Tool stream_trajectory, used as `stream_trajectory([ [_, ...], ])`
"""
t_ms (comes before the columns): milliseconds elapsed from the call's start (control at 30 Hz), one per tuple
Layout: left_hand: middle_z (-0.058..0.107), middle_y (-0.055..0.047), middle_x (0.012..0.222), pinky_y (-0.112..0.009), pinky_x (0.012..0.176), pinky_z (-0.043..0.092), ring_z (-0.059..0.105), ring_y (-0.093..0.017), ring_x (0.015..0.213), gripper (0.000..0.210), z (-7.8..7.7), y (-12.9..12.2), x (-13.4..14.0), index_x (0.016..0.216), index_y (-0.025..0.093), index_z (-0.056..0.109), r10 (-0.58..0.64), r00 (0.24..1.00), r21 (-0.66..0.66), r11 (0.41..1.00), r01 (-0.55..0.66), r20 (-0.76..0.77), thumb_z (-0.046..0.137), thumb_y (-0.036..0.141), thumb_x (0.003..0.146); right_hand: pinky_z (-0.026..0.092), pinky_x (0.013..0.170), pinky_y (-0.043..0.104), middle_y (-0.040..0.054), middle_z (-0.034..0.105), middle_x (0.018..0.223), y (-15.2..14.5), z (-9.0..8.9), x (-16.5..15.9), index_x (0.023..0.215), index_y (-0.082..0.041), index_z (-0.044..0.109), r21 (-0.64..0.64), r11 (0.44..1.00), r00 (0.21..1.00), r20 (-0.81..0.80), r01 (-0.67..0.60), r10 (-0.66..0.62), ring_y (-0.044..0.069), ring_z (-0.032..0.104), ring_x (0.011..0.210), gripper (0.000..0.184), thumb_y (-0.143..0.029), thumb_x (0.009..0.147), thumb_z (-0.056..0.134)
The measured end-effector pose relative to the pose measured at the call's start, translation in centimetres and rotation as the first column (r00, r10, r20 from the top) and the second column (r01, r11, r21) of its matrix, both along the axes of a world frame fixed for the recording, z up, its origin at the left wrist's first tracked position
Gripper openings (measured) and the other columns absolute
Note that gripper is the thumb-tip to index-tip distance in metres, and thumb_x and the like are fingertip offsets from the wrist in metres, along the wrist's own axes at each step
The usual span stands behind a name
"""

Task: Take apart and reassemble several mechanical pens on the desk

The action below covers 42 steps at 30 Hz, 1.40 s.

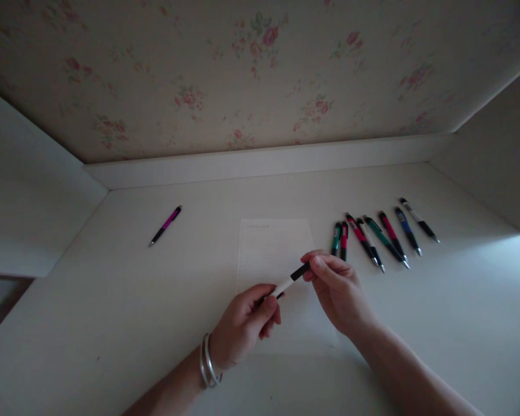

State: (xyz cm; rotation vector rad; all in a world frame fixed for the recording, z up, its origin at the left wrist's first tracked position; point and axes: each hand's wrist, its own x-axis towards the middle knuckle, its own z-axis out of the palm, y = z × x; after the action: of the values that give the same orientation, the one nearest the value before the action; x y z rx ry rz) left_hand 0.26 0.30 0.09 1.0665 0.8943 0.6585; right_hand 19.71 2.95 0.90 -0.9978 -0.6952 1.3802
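A white pen with a black grip (pixel 287 283) is held between both hands above a sheet of paper (pixel 260 254). My left hand (pixel 247 320), with silver bangles at the wrist, is closed around the pen's lower-left part. My right hand (pixel 335 289) pinches its upper-right black end, hiding the tip. Beneath the hands the sheet lies flat, with a faint line of writing near its top edge and small holes down its left edge. Part of the paper is covered by my hands and forearms.
Several pens lie in a loose row on the right, among them a blue pen (pixel 408 231) and a white-and-black pen (pixel 419 220). One purple pen (pixel 166 225) rests alone at left. White panels (pixel 34 185) and a floral wall (pixel 225 75) enclose the white desk (pixel 112 323).
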Motion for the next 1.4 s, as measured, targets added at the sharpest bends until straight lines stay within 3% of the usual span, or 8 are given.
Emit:
stream_trajectory([
  [167,0.053,0.001,0.064,-0.02,0.046,0.034,0.045,-0.007,0.049,0.036,0.14,-0.66,0.39,0.086,0.013,0.06,0.038,0.997,0.023,0.999,-0.036,-0.062,0.055,0.048,0.093,0.041,0.064,0.023,-0.0018,0.059,0.068,-0.1,0.07,-0.27,0.055,-0.021,0.071,-0.029,0.999,0.999,-0.025,0.021,-0.022,0.011,0.049,0.067,0.025,-0.035,0.071,0.085],
  [333,0.048,0.004,0.055,-0.02,0.04,0.023,0.037,-0.006,0.041,0.04,0.22,-0.43,0.38,0.093,0.012,0.061,0.108,0.992,-0.152,0.984,-0.096,0.07,0.058,0.052,0.089,0.047,0.068,0.03,0.0058,0.069,0.107,-0.34,0.36,-0.54,0.1,-0.025,0.078,-0.021,0.99,0.982,-0.131,-0.142,0.138,0.017,0.058,0.083,0.028,-0.047,0.084,0.071],
  [467,0.046,0.005,0.055,-0.02,0.04,0.023,0.035,-0.006,0.042,0.039,0.23,-0.29,0.14,0.091,0.012,0.062,0.031,0.996,-0.138,0.99,-0.019,0.087,0.058,0.051,0.09,0.045,0.07,0.029,0.0039,0.069,0.089,-0.48,-0.05,-0.4,0.088,-0.024,0.079,0.027,0.985,0.985,-0.022,-0.169,0.17,0.016,0.056,0.077,0.024,-0.046,0.085,0.071],
  [633,0.043,0.006,0.056,-0.02,0.041,0.026,0.033,-0.006,0.044,0.038,0.37,-0.48,0.25,0.096,0.012,0.063,-0.011,0.998,-0.095,0.995,0.017,0.062,0.056,0.05,0.092,0.043,0.069,0.028,0.0005,0.064,0.074,-0.59,-0.48,-0.42,0.076,-0.024,0.078,0.067,0.996,0.997,0.07,-0.051,0.046,0.014,0.052,0.071,0.02,-0.043,0.083,0.074],
  [867,0.042,0.007,0.049,-0.02,0.039,0.023,0.031,-0.006,0.039,0.038,0.42,-0.25,0.04,0.091,0.013,0.062,-0.02,0.998,-0.159,0.987,0.031,0.067,0.053,0.05,0.093,0.047,0.071,0.03,0.0032,0.07,0.097,-0.56,0.11,-0.89,0.096,-0.027,0.078,0.014,0.99,0.987,-0.086,-0.138,0.139,0.014,0.057,0.075,0.023,-0.046,0.083,0.072],
  [1067,0.044,0.007,0.053,-0.019,0.041,0.027,0.034,-0.006,0.042,0.038,0.46,-0.42,-0.06,0.097,0.013,0.061,-0.076,0.997,-0.036,0.996,0.076,0.008,0.049,0.05,0.096,0.046,0.072,0.03,0.0031,0.07,0.077,-0.36,0.25,-0.32,0.074,-0.022,0.079,-0.024,0.997,0.997,-0.002,-0.079,0.079,0.017,0.057,0.076,0.023,-0.045,0.074,0.081],
  [1267,0.042,0.008,0.05,-0.019,0.039,0.026,0.033,-0.006,0.038,0.039,0.42,-0.21,-0.04,0.095,0.013,0.06,-0.065,0.998,-0.098,0.993,0.066,0.015,0.05,0.051,0.095,0.047,0.073,0.031,0.0037,0.071,0.093,-0.6,0.09,-0.66,0.092,-0.025,0.079,-0.016,0.992,0.989,-0.069,-0.129,0.128,0.015,0.057,0.075,0.023,-0.046,0.083,0.073],
  [1400,0.043,0.007,0.051,-0.019,0.04,0.027,0.034,-0.006,0.04,0.04,0.4,-0.2,-0.16,0.095,0.014,0.06,-0.089,0.996,-0.078,0.993,0.091,0.028,0.05,0.052,0.095,0.045,0.07,0.029,0.0032,0.069,0.082,-0.52,0.03,-0.47,0.079,-0.022,0.079,-0.008,0.99,0.989,-0.044,-0.139,0.138,0.015,0.055,0.074,0.023,-0.045,0.08,0.076],
])
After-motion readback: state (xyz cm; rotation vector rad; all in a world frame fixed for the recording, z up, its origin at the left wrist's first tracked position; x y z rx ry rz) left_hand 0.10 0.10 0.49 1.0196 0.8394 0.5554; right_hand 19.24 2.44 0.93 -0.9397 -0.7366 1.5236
